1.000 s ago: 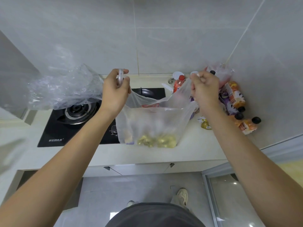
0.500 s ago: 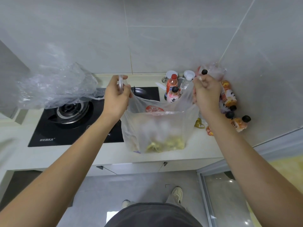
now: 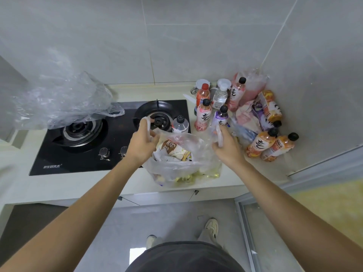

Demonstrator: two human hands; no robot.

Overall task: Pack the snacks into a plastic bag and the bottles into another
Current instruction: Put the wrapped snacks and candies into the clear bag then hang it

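A clear plastic bag full of snack packets rests on the counter near its front edge. My left hand grips the bag's left handle and my right hand grips its right handle, holding the mouth apart. A brown and white snack packet lies on top inside. Several drink bottles stand behind the bag in the counter's corner, and orange bottles lie on their sides to the right. A second empty clear bag hangs crumpled over the left burner.
A black two-burner gas hob fills the counter's left half, with one clear bottle standing on its right edge. Tiled walls close in behind and on the right. Grey floor and my shoes are below the counter edge.
Both hands have dropped from chest height to just above the counter, and the snack bag has gone from hanging taut to resting slack on the counter. The view has tilted down.
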